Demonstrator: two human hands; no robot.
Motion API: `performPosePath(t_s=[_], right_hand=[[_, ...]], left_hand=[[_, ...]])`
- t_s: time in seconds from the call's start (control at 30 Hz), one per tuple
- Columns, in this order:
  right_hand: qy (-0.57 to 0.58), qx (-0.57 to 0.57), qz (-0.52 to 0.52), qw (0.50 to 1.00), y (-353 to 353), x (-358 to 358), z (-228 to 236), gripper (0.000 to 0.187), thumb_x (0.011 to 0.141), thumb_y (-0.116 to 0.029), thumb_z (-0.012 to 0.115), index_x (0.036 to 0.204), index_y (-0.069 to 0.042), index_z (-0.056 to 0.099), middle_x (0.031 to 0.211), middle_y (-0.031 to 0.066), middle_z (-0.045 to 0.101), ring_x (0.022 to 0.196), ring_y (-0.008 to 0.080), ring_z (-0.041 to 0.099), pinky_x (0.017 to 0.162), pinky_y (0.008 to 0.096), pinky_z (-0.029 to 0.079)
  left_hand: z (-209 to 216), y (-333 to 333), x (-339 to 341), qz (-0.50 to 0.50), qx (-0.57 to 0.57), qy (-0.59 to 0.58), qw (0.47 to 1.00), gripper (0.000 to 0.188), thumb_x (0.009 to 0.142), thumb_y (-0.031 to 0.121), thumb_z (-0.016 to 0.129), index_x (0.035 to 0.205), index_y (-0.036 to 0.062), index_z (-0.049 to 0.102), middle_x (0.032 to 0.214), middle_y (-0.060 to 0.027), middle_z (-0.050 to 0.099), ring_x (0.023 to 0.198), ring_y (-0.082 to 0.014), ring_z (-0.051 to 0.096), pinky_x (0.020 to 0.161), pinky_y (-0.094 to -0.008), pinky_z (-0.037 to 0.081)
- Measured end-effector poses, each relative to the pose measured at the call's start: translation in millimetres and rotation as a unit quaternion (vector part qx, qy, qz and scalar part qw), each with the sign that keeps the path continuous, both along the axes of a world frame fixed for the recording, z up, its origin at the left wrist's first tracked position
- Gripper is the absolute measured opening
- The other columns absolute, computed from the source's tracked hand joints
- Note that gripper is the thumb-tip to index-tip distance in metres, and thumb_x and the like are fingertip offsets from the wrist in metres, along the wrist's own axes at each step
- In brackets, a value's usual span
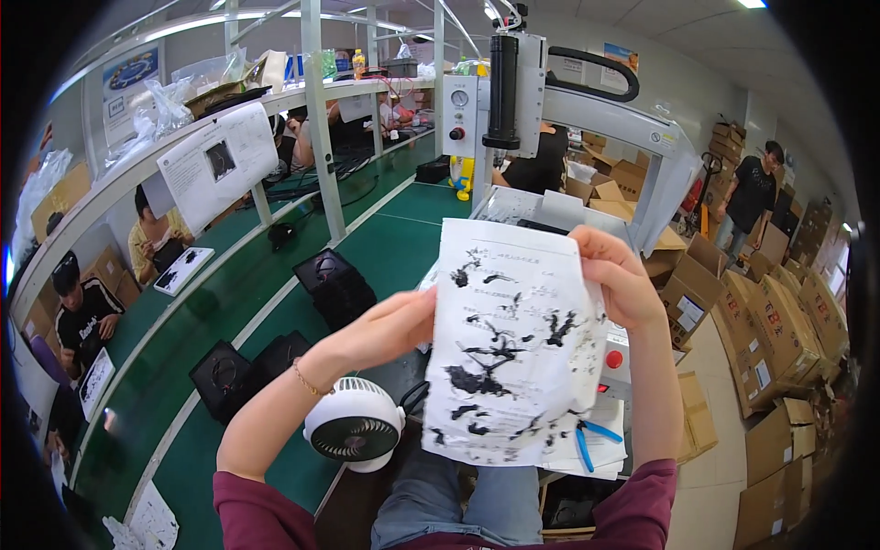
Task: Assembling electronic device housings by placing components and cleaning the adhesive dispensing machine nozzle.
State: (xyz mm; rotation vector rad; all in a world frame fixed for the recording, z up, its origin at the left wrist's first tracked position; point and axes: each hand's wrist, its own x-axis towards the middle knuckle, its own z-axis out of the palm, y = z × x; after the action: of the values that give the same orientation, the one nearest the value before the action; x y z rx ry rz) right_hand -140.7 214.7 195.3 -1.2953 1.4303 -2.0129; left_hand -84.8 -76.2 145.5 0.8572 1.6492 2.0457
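Observation:
I hold up a white printed sheet of paper (532,266) in front of my lap, dotted with ragged black scraps or smears; which of the two I cannot tell. My left hand (390,325) grips its left edge, the fingertips partly hidden behind it. At the upper right corner, my right hand (619,275) is closed on the sheet with the thumb in front. Beneath the sheet's lower right, blue-handled pliers (591,440) lie on more white papers (605,463). Left of the sheet stands a small white fan (353,426).
Stacks of black parts (335,284) sit on the green bench (275,316). A machine with a black cylinder (502,92) rises ahead, its red button (614,359) beside my right forearm. Cardboard boxes (775,339) crowd the right floor, where a person (752,192) stands. Others work at left.

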Motion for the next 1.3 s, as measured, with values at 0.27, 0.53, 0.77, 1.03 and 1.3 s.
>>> performPosePath(t_s=[0.27,0.53,0.77,1.03,1.3], right_hand=[[-0.038,0.047,-0.113,0.992,13.0,0.7,-9.0,0.038,0.089,-0.009,0.052,0.125,0.002,0.047,0.109,0.0096,0.060,0.096,0.0106,0.060,0.081,0.0257,0.051],[-0.254,-0.135,-0.217,0.933,-0.6,13.9,-78.5,0.034,0.091,-0.010,0.056,0.123,-0.001,0.051,0.111,0.0115,0.063,0.095,0.0131,0.063,0.080,0.0256,0.053],[-0.280,-0.102,-0.278,0.913,-5.3,10.8,-78.8,0.033,0.087,-0.008,0.063,0.117,0.000,0.052,0.098,0.0081,0.065,0.086,0.0112,0.063,0.073,0.0234,0.053],[-0.378,-0.095,-0.070,0.918,9.8,21.1,-84.0,0.063,0.093,-0.051,0.041,0.109,0.008,0.058,0.099,0.0162,0.066,0.088,0.0200,0.066,0.083,0.0311,0.051],[-0.157,0.136,-0.257,0.944,29.8,41.6,-93.7,0.019,0.084,-0.005,0.063,0.101,0.004,0.065,0.085,0.0109,0.068,0.068,0.0127,0.066,0.060,0.0250,0.056]], left_hand=[[-4.9,-8.3,12.5,0.035,0.018,0.033,0.999,0.031,0.100,0.021,0.038,0.111,-0.0021,0.056,0.103,-0.0103,0.063,0.090,-0.0145,0.063,0.074,-0.0295,0.054],[-18.6,3.7,18.8,0.138,0.014,0.027,0.990,0.038,0.101,0.023,0.034,0.108,-0.0067,0.056,0.100,-0.0149,0.064,0.088,-0.0223,0.066,0.073,-0.0323,0.056],[-46.9,7.1,12.4,0.076,0.060,-0.014,0.995,0.032,0.097,0.018,0.043,0.110,-0.0083,0.057,0.099,-0.0173,0.065,0.087,-0.0220,0.066,0.074,-0.0337,0.055],[-41.6,9.1,15.3,0.232,0.002,0.059,0.971,0.025,0.098,0.015,0.046,0.107,-0.0042,0.058,0.088,-0.0067,0.066,0.076,-0.0112,0.065,0.065,-0.0232,0.055],[-47.0,-3.7,10.5,0.220,-0.074,0.031,0.972,0.029,0.099,0.018,0.043,0.113,-0.0030,0.055,0.092,-0.0083,0.066,0.074,-0.0141,0.067,0.062,-0.0239,0.055]])
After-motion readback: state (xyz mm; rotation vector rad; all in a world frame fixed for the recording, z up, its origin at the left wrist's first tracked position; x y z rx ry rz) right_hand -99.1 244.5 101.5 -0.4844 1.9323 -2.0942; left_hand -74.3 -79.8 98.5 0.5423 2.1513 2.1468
